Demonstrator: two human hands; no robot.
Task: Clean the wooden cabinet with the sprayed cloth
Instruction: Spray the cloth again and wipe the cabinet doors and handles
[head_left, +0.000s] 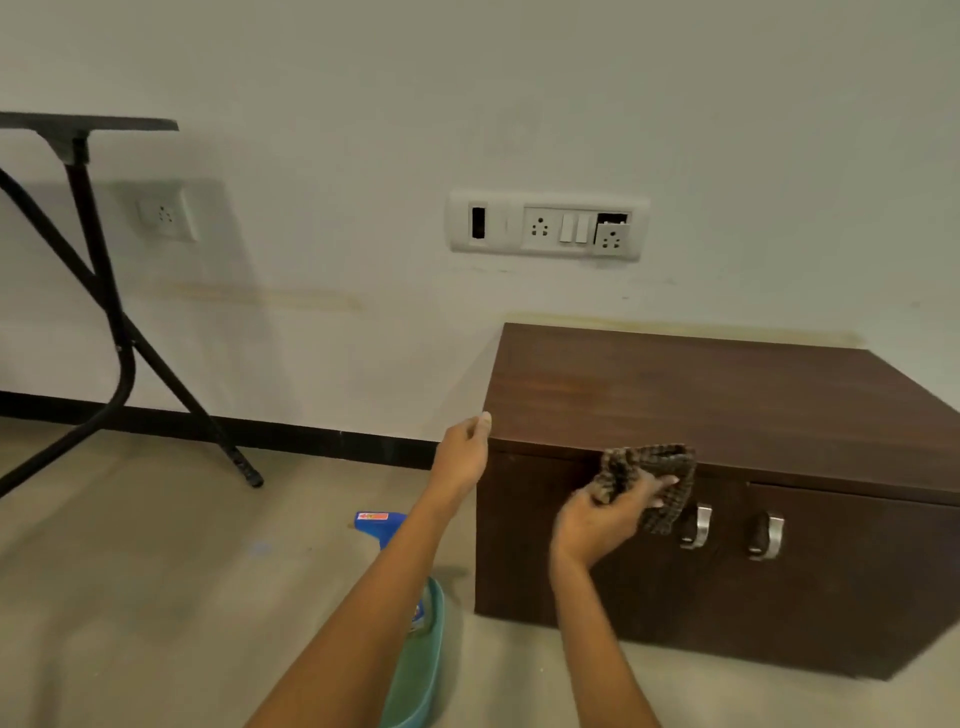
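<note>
Since the cloth (649, 467) is bunched in the R hand (608, 514) and sits right at the front top edge of the wooden cabinet (727, 405), wiping looks to be at an early stage. No wet streak or sheen difference shows on the top or the doors, so I can't tell how much has been covered; prob. most of the top, the front & the sides are left. The spraying step looks done, judging by the spray bottle (376, 522) standing on the floor (156, 571) behind the L forearm, next to a teal basin (421, 675). R hand: arm reaching fwd, thumb & fingers pinching the checked cloth in a wad, pressed to the cabinet front above & just L of the two metal handles (698, 525). L hand (462, 452): arm stretched further out, at the cabinet's near-L top corner, thumb up, fingers loosely curled w/ nothing seen in them; whether it touches the corner to steady it, can't tell. Next prob. calls for spreading the cloth flatter & sweeping away from the L hand across the top.
</note>
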